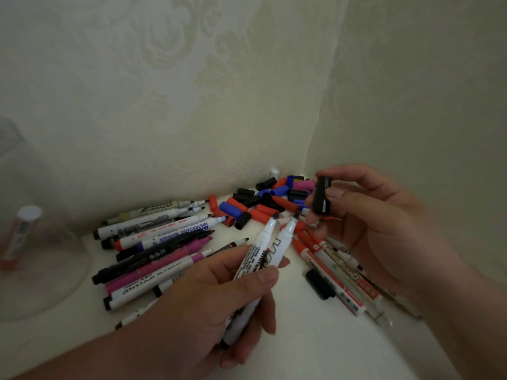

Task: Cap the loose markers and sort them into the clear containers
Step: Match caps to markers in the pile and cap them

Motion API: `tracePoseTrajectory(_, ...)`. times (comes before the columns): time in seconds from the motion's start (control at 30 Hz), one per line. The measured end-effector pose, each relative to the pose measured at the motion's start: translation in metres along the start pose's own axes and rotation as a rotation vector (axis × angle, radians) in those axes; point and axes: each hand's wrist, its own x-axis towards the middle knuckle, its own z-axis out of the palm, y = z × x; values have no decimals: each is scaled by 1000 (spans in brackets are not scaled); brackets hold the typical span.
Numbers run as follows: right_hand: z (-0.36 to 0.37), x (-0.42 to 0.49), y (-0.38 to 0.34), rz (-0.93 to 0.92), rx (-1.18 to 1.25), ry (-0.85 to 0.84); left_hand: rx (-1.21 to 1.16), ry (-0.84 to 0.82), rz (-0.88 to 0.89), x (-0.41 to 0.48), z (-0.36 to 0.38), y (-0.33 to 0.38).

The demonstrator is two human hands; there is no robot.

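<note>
1. Your left hand [208, 292]: low centre, fingers and thumb curled round two white-barrelled markers [270, 242] held side by side. Both were uncapped, their dark tips pointing up and to the right, toward your other hand.

2. Your right hand [378, 215]: to the right and slightly higher, thumb and fingertips pinching a black cap [322, 196] held roughly upright. The cap sat just above and to the right of the two marker tips, near them but not touching.

3. Loose caps [263, 200]: a heap of red, blue, black and pink pieces lay in the corner where the two walls met, directly behind the held markers and just left of your right hand.

4. Left marker group [159, 242]: uncapped markers with white, pink and dark barrels lay roughly parallel on the counter [301, 338], left of your left hand, tips toward the cap heap.

5. Right marker group [337, 270]: red-and-white whiteboard markers lay on the counter under your right hand, with a capped black end [321, 285] beside them.

6. Clear container [55, 283]: far left, well apart from both hands. A red-and-white tube with a white top [20, 234] showed through its wall; whether it stood inside or behind, I could not tell.
</note>
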Motion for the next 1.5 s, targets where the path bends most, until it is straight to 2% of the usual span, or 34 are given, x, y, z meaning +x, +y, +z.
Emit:
tracePoseTrajectory(0.13, -7, -3, -6, 10, -152, -156, -24, -9, 9, 1, -2, -3)
tracePoseTrajectory(0.23, -11, -3, -9, 25, -201, -169, -26, -4, 12, 1, -3, -4)
tracePoseTrajectory(0.5, -10, -2, -9, 36, -110, -214, 71, 14, -11, 0, -2, -5)
tracePoseTrajectory(0.77, -20, -2, -10, 147, -179, -396, 135, -36, -33, -1, -6, -7)
tracePoseTrajectory(0.9, -28, -1, -11, 153, -243, -421, 174, -39, -43, 0, -5, -5)
tracePoseTrajectory(1.13, -29, 0, -11, 131, -197, -421, 193, -37, -29, 0, -4, -4)
tracePoseTrajectory(1.5, -19, -9, -21, 201, -388, -483, 207, -75, 15, -1, -7, -8)
